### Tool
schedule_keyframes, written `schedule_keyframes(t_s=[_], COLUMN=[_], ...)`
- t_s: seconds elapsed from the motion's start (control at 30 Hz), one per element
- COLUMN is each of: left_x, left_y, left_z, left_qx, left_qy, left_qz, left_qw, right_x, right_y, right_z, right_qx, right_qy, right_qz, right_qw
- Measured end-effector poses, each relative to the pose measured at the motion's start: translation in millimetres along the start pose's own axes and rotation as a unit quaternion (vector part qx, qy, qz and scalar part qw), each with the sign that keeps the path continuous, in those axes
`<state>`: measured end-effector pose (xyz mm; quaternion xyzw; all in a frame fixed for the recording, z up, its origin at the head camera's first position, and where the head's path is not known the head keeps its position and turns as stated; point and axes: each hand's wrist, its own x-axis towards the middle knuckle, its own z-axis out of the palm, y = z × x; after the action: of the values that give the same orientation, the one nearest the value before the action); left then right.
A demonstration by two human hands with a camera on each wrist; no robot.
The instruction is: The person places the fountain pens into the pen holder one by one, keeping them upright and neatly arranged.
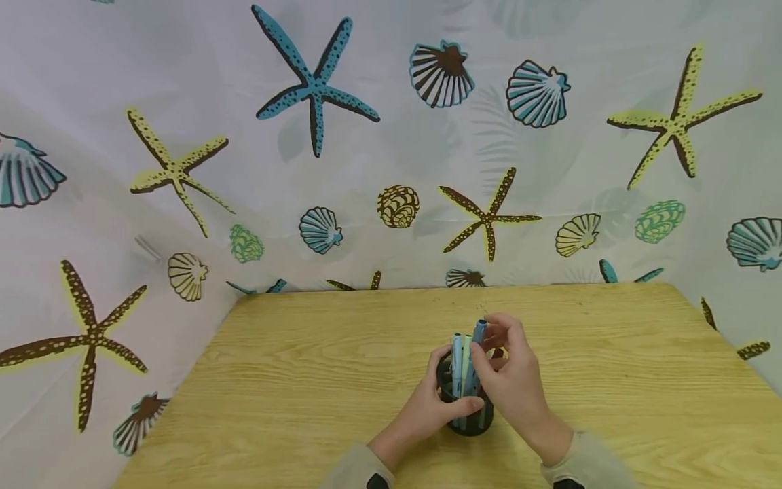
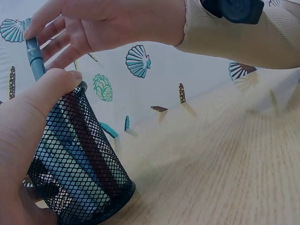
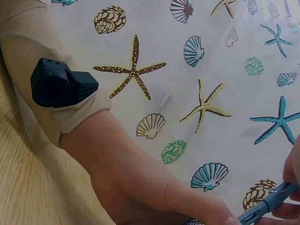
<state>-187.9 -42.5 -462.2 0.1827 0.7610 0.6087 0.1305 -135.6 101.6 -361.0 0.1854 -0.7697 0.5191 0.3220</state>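
Observation:
A black mesh pen cup [image 1: 469, 415] [image 2: 79, 164] stands on the wooden table [image 1: 305, 380], holding several pens. My left hand [image 1: 435, 401] [image 2: 23, 136] grips the cup's side, thumb on its rim. My right hand [image 1: 510, 370] [image 2: 84, 23] pinches the top of a grey-blue pen [image 1: 476, 356] [image 2: 33, 54] [image 3: 265, 206] that stands tilted in the cup beside a light blue pen [image 1: 456, 360] and a pale green pen [image 1: 466, 360]. In the right wrist view only the pen's clip end and the left forearm [image 3: 122, 159] show.
A white curtain printed with starfish and shells [image 1: 318, 95] hangs behind the table and along both sides. The table's far edge [image 1: 464, 288] meets the curtain. Both wrists wear dark cameras on beige sleeves [image 2: 234, 28].

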Motion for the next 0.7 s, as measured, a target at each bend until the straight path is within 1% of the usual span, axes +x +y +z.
schedule_keyframes(t_s=[0.1,0.2,0.43,0.53,0.63,0.7], left_x=[-0.8,-1.5,-1.1,-0.1,0.8,0.7], left_y=[-0.8,-1.2,-2.9,-2.5,-1.7,-1.3], left_z=[-0.9,-1.2,-0.4,-0.4,-0.2,0.2], left_qx=[0.006,0.005,0.002,0.002,0.003,0.005], left_qy=[0.0,-0.004,-0.003,-0.002,-0.002,-0.001], left_qz=[0.001,0.001,-0.003,-0.002,-0.001,-0.002], left_qw=[1.0,1.0,1.0,1.0,1.0,1.0], right_x=[-1.8,-3.7,-8.7,-8.9,-8.3,-8.0], right_y=[-0.3,2.2,33.4,40.8,44.7,45.7], right_z=[4.0,6.5,9.4,7.0,4.0,1.5], right_qx=[-0.006,-0.011,-0.011,-0.015,-0.021,-0.028], right_qy=[-0.011,-0.013,-0.028,-0.03,-0.025,-0.021], right_qz=[-0.005,-0.013,-0.01,-0.027,-0.051,-0.06], right_qw=[1.0,1.0,1.0,0.999,0.998,0.998])
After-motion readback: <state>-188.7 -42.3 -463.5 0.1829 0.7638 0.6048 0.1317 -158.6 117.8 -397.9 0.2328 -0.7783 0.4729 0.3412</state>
